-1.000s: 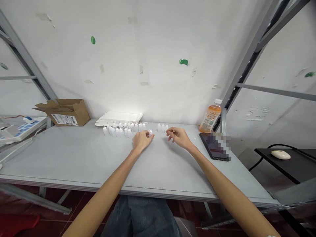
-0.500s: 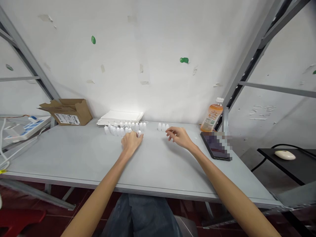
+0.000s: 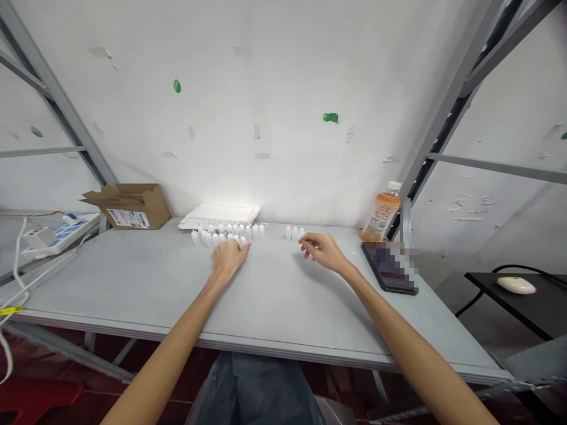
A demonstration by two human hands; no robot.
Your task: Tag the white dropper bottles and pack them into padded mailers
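Note:
Small white capped bottles [image 3: 208,239] stand in close rows at the left middle of the table. My left hand [image 3: 227,258] is at the right end of the front row, its thumb and fingers closed around a small white bottle [image 3: 243,241]. Right of the rows, three small white rounded pieces [image 3: 295,234] stand side by side. My right hand [image 3: 325,251] is beside the rightmost piece, fingers curled and the fingertips pinched close to it. What lies between those fingertips, if anything, is too small to make out.
Behind the bottles lies a stack of white sheets [image 3: 221,213] against the wall. An open cardboard box [image 3: 146,209] and a power strip [image 3: 66,239] are at left. An orange drink bottle [image 3: 381,215] and a phone [image 3: 387,268] stand and lie at right on the grey table [image 3: 274,307].
My left hand has moved slightly left, bringing the small bottle closer to the front row. My right hand has stayed beside the white pieces. The whole view has shifted a little.

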